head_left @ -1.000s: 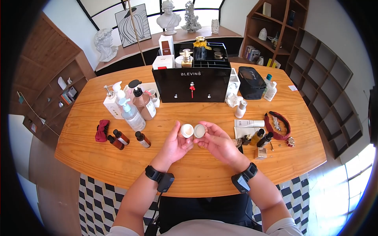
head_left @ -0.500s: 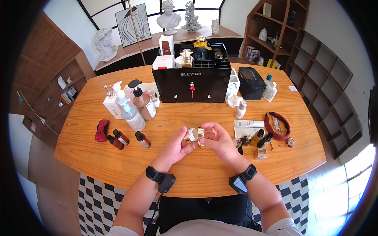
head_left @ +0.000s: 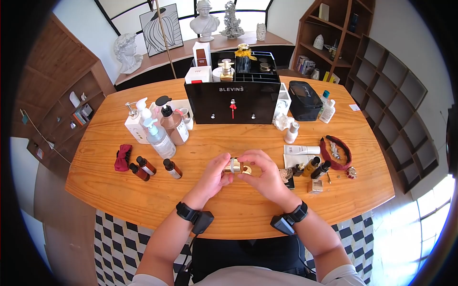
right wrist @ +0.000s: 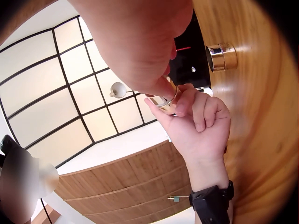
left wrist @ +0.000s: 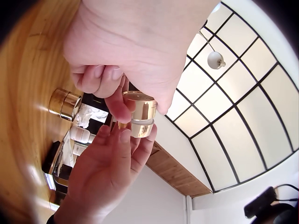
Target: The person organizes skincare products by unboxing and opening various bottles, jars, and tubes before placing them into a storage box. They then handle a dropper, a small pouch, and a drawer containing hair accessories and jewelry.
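Note:
Over the middle of the table, the left hand grips a small gold jar between thumb and fingers. The right hand pinches the gold lid against the jar's mouth, with a thin pale band showing between the two in the left wrist view. A second gold jar stands on the table just beyond the hands, partly hidden by the right hand in the head view.
A black organizer box stands at the back. Pump bottles and small brown bottles are at left. Tubes, a dark red headband and small bottles lie or stand at right.
The jar has been turned from mouth-up to sideways, and the right hand has brought the lid from beside it onto its mouth.

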`<state>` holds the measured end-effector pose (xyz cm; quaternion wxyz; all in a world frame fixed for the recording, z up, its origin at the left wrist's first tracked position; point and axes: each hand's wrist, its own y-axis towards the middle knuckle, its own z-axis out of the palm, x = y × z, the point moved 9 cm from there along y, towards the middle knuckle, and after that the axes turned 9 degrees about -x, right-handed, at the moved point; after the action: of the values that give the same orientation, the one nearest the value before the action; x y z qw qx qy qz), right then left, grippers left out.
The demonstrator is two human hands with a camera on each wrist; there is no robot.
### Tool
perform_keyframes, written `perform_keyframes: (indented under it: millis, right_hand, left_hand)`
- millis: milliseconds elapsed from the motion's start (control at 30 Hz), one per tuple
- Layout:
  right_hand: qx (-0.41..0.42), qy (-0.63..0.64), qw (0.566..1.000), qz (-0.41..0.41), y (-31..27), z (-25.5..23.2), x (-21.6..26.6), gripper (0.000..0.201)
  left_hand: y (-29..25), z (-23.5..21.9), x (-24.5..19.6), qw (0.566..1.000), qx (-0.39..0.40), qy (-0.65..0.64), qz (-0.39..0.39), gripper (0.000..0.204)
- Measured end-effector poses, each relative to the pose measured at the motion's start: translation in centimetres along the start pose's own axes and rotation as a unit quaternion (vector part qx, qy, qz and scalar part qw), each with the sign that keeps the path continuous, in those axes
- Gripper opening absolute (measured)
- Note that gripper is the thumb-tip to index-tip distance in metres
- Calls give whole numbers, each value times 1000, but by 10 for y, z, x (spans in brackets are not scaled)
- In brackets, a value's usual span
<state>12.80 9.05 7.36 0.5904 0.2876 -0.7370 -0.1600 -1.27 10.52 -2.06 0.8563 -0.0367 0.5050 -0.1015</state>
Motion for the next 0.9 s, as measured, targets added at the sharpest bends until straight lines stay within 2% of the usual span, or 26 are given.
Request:
perform_keyframes:
  millis: [533,633,733,833,900]
  right_hand:
    - [11,-66,993,-98,-4,5,5,42]
    - [-10,-70,992,-102,-3,3,14,39]
    - [-37,-45,996,-71,-1,0,12,31]
    - [-24,-110,993,-33,-4,-5,-1,27]
    - [-2,-175,983,-49,-6,-6,-11,26]
  left_hand:
    - [0,0,0,1000,-17,1,-21,34]
    - [-1,1,-1,1000,-9,3,-23,35]
    - [-2,4,-3,1000,0,22,-16,35]
    - [-4,10,-4,1000,3,31,-3,36]
    - [-3,10,-3,999,10,35,2,37]
